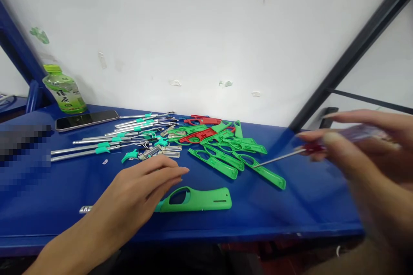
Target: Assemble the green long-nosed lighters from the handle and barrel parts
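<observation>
A screwdriver (314, 146) with a thin metal shaft and a clear-and-red handle is gripped in my right hand (358, 172), its tip pointing left above the green shells. Nearer the table's front edge lies a green long-neck lighter (206, 200) with a teal trigger. My left hand (138, 187) is over the lighter's neck, fingers stretched out and close together, hiding most of the metal tube. Whether the palm touches the lighter cannot be seen. Behind the hands lie several green half shells (214, 162) and red half shells (195, 136).
Metal lighter tubes (93, 137) with teal triggers and wires are piled at the left. Small metal parts (171, 151) sit beside them. A phone (87, 120) and a green-capped bottle (64, 90) stand farther back on the blue table (258, 217), against a white wall (200, 34).
</observation>
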`<state>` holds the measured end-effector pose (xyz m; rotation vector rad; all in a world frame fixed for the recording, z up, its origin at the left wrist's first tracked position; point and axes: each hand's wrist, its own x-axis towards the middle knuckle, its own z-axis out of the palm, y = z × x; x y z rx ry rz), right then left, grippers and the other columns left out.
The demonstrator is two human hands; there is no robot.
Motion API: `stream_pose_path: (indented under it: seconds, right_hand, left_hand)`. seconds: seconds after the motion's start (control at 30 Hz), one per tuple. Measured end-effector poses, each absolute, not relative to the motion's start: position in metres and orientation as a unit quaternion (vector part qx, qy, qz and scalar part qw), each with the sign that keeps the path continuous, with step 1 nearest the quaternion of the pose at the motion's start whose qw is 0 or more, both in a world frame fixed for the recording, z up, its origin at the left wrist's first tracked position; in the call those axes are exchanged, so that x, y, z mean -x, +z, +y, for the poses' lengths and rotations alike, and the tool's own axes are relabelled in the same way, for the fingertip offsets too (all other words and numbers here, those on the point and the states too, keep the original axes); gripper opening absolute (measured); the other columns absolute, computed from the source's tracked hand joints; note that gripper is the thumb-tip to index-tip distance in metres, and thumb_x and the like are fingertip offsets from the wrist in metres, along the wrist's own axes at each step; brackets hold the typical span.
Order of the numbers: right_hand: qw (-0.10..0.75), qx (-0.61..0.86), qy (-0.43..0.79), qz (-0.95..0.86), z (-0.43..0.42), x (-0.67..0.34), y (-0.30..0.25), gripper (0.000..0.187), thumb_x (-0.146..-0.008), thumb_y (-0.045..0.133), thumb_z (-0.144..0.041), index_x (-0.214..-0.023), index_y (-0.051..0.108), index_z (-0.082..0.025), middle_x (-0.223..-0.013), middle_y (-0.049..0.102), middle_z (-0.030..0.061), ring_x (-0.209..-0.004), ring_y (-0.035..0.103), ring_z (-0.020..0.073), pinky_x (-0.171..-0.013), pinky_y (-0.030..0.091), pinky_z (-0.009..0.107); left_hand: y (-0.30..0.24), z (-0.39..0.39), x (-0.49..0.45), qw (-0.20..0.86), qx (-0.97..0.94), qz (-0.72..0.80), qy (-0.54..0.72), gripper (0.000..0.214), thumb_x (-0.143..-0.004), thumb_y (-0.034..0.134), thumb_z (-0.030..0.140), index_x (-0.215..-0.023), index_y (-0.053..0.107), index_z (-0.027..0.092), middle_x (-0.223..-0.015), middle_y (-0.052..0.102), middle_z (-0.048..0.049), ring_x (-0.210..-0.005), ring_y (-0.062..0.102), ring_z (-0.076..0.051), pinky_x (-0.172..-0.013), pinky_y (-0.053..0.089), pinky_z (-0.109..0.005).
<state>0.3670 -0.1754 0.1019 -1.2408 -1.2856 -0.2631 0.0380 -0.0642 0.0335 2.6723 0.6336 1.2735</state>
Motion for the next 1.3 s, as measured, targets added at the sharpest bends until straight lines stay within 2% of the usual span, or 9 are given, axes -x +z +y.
stream_pose_path:
  seconds: [0.1,0.27,0.4,0.67,0.87,1.13,1.3]
  right_hand:
    - [0.597,0.520,0.008,-0.611,-0.160,-0.316,0.106,0.019,-0.097,0.086,-0.036,-0.116,0.083,-0.037,-0.095,0.086,-0.0020,-0.077,0.079,0.0184,-0.064,0.065,0.028]
    - [0.596,0.430,0.100,-0.670,-0.143,-0.286,0.100,0.023,-0.102,0.083,-0.027,-0.123,0.082,-0.037,-0.104,0.087,-0.0031,-0.090,0.080,0.0164,-0.082,0.067,0.029]
    - [0.627,0.392,0.146,-0.658,-0.140,-0.280,0.096,0.025,-0.104,0.081,-0.023,-0.125,0.080,-0.036,-0.108,0.087,-0.0038,-0.097,0.081,0.0157,-0.087,0.067,0.029]
    - [0.622,0.381,0.149,-0.668,-0.139,-0.274,0.096,0.026,-0.103,0.081,-0.017,-0.120,0.081,-0.036,-0.106,0.085,-0.0055,-0.098,0.080,0.0142,-0.087,0.066,0.026]
    - [0.624,0.385,0.148,-0.664,-0.138,-0.274,0.096,0.024,-0.103,0.081,-0.018,-0.120,0.081,-0.035,-0.104,0.085,-0.0039,-0.099,0.081,0.0175,-0.086,0.068,0.031]
    - [0.625,0.381,0.146,-0.665,-0.135,-0.273,0.096,0.022,-0.103,0.080,-0.019,-0.118,0.081,-0.035,-0.106,0.084,-0.0051,-0.096,0.080,0.0153,-0.085,0.067,0.029]
    - [0.624,0.376,0.147,-0.669,-0.134,-0.273,0.096,0.023,-0.100,0.083,-0.019,-0.116,0.081,-0.035,-0.105,0.082,-0.0059,-0.091,0.078,0.0139,-0.082,0.066,0.027]
  left_hand:
    - [0.038,-0.067,-0.041,0.108,-0.857,0.239,0.444,0.019,-0.107,0.065,0.017,-0.105,0.081,0.026,-0.099,0.083,0.0026,-0.087,0.080,-0.012,-0.078,0.061,-0.017]
    - [0.047,-0.072,-0.041,0.192,-0.810,0.315,0.455,0.012,-0.098,0.075,0.025,-0.096,0.085,0.031,-0.092,0.085,0.0051,-0.075,0.077,-0.012,-0.058,0.056,-0.016]
    - [0.050,-0.075,-0.043,0.232,-0.789,0.335,0.460,0.010,-0.092,0.078,0.027,-0.090,0.087,0.032,-0.086,0.086,0.0051,-0.068,0.076,-0.013,-0.055,0.055,-0.017]
    - [0.055,-0.081,-0.048,0.293,-0.762,0.341,0.466,0.012,-0.092,0.077,0.028,-0.087,0.087,0.033,-0.084,0.086,0.0070,-0.065,0.079,-0.013,-0.056,0.059,-0.017]
    - [0.056,-0.082,-0.046,0.282,-0.765,0.342,0.467,0.012,-0.091,0.078,0.026,-0.085,0.087,0.032,-0.080,0.085,0.0065,-0.061,0.077,-0.012,-0.053,0.056,-0.016]
    - [0.052,-0.083,-0.048,0.264,-0.766,0.346,0.472,0.010,-0.089,0.080,0.026,-0.086,0.087,0.032,-0.082,0.086,0.0060,-0.065,0.076,-0.013,-0.054,0.057,-0.016]
    - [0.049,-0.082,-0.047,0.262,-0.765,0.345,0.477,0.012,-0.091,0.082,0.026,-0.098,0.088,0.034,-0.084,0.086,0.0060,-0.061,0.073,-0.011,-0.052,0.056,-0.016]
